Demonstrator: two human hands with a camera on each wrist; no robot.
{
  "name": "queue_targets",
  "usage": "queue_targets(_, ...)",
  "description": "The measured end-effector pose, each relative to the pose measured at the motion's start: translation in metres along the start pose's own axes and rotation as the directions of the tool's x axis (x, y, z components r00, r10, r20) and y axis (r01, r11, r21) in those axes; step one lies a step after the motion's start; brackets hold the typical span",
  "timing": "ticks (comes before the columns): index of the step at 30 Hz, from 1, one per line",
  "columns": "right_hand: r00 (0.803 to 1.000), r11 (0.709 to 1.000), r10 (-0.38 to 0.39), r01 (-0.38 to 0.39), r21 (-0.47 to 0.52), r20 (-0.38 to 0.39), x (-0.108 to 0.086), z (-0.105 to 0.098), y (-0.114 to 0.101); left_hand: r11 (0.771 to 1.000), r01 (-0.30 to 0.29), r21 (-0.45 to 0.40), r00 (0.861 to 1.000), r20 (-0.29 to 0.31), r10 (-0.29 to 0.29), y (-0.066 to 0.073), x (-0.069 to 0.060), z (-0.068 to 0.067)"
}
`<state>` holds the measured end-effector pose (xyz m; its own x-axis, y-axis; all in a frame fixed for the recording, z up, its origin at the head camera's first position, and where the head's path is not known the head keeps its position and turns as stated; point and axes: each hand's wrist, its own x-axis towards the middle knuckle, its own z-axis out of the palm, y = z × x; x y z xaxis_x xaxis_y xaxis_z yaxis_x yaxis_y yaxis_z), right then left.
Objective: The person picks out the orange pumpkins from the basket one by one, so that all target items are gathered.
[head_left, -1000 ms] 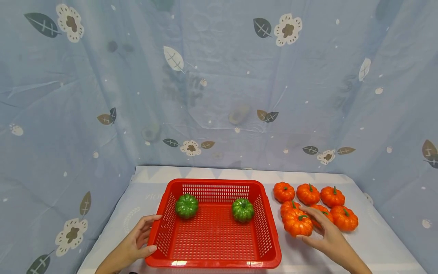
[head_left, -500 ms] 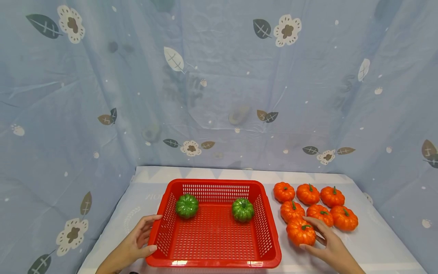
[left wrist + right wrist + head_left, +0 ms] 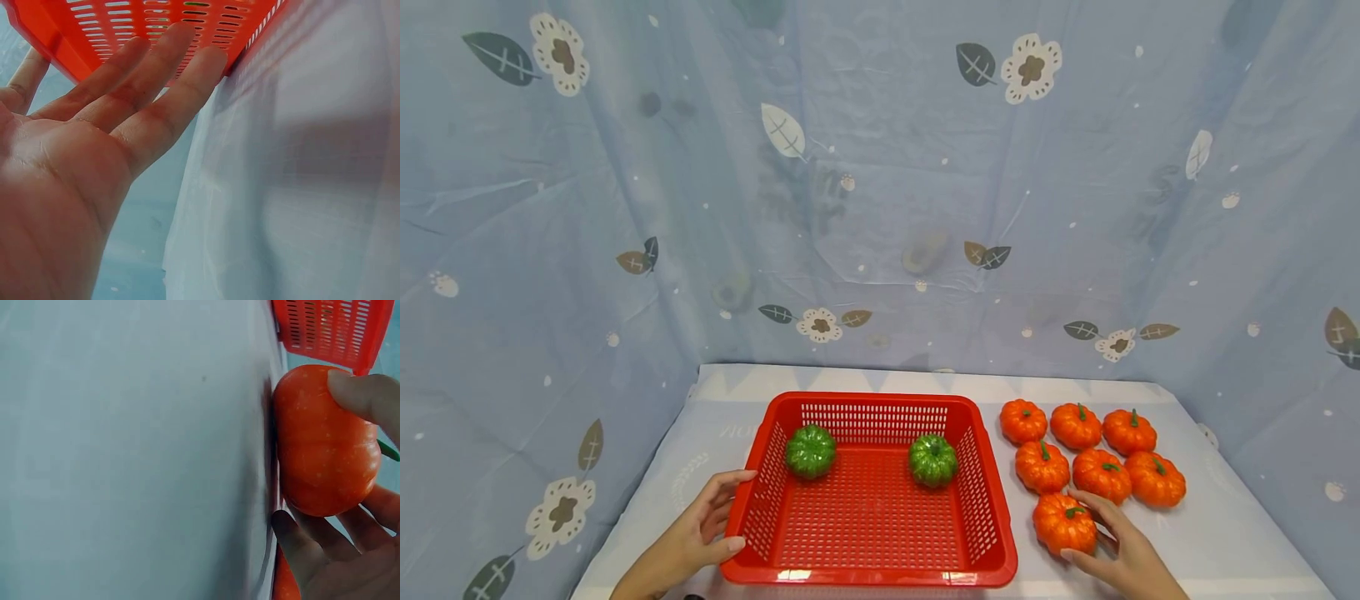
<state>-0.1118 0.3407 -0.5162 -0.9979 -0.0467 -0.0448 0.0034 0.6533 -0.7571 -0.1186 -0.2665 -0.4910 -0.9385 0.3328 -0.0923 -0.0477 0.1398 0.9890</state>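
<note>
My right hand (image 3: 1122, 552) holds a small orange pumpkin (image 3: 1063, 525) at the front of the orange group. In the right wrist view the thumb lies on the pumpkin (image 3: 325, 444), with the other fingers around its far side; it sits at the table surface. My left hand (image 3: 694, 533) touches the left side of a red plastic basket (image 3: 865, 577). The left wrist view shows its fingers (image 3: 159, 115) mostly straight against the slotted wall (image 3: 119, 28). Inside the basket are two green pumpkins, one at left (image 3: 810, 452) and another at right (image 3: 932, 460).
Several more orange pumpkins (image 3: 1102, 475) stand in two rows behind the held one, right of the basket. A pale cloth covers the table (image 3: 1232, 542). Blue patterned curtain (image 3: 880, 208) encloses the back and sides.
My right hand has brought the orange pumpkin toward me, slightly right and down, from over the middle row to in front of it. The left hand and basket stay put.
</note>
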Motion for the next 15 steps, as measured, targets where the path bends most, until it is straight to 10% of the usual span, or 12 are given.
queue_targets(10,0.999,0.998,-0.029,0.027,0.053,0.033,-0.002,-0.005,-0.001,0.99,-0.005,0.142,0.999,0.039,-0.001,0.01,-0.002,-0.009)
queue_targets(15,0.994,0.995,-0.097,0.097,-0.004,-0.046,-0.002,-0.024,-0.019,0.945,-0.042,0.323,0.999,0.045,0.028,0.032,-0.003,-0.017)
